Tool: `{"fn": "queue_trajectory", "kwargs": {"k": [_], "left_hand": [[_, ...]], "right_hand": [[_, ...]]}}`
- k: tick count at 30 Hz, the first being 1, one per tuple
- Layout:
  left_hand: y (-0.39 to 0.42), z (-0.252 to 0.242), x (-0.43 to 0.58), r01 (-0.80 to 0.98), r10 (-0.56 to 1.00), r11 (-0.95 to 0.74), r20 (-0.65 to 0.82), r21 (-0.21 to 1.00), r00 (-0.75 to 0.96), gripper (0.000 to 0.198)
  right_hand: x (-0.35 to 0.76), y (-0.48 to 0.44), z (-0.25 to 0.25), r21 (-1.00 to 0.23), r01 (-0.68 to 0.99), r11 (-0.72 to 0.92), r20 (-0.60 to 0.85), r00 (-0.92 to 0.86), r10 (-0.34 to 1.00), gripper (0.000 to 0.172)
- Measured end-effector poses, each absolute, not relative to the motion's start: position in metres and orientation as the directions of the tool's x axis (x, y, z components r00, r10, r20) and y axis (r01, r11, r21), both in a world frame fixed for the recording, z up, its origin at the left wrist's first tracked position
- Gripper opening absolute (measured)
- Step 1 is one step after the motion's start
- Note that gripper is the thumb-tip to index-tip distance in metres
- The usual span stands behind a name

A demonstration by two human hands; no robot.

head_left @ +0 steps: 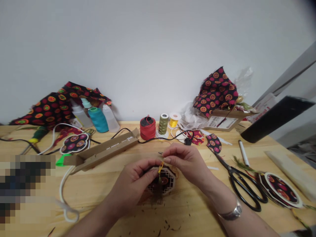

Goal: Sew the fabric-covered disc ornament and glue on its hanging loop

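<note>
An octagonal lattice-framed ornament (170, 185) with dark patterned fabric lies on the table below my hands. My left hand (134, 179) pinches a knotted yellow cord (160, 168) above it, thumb and forefinger closed. An olive tassel (160, 181) hangs from this cord over the ornament. Close beside the cord's upper end, my right hand (185, 161) is closed in a pinch. A small dark-tipped thing (160, 152) pokes out past its fingertips; the rest is hidden. My left hand covers part of the ornament's left side.
Black scissors (243, 186), a white pen (244, 153) and another round ornament (282, 189) lie right. A long cardboard box (106, 149) lies left. Behind stand red thread (147, 129), olive thread (163, 124), yellow thread (174, 121) and teal thread (98, 120). Dark scraps litter the front.
</note>
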State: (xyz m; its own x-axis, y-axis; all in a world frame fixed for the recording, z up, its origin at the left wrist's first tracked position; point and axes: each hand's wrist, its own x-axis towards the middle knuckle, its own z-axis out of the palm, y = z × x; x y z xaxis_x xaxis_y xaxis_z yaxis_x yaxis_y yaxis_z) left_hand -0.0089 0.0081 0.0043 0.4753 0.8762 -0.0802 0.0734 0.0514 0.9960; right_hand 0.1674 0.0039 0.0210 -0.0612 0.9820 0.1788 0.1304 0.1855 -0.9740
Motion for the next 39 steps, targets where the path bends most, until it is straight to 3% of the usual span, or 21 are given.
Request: {"fn": "queue_trajectory", "kwargs": {"k": [18,25,39], "left_hand": [[0.0055,0.0039,-0.0078,0.015,0.857,0.1,-0.094,0.995,0.507,0.027],[0.0054,0.0066,-0.0058,-0.012,0.861,0.097,-0.078,0.995,0.502,0.025],[0.0078,0.0009,-0.0081,0.039,0.871,0.04,-0.054,0.998,0.489,0.022]], "right_hand": [[0.168,0.0004,0.0164,-0.801,0.351,0.485,0.458,-0.161,0.874,0.011],[0.1685,-0.0011,0.0179,-0.651,0.456,0.607,0.56,-0.252,0.789,0.012],[0.1713,-0.0018,0.0145,-0.47,0.537,0.7,0.619,-0.365,0.696,0.013]]}}
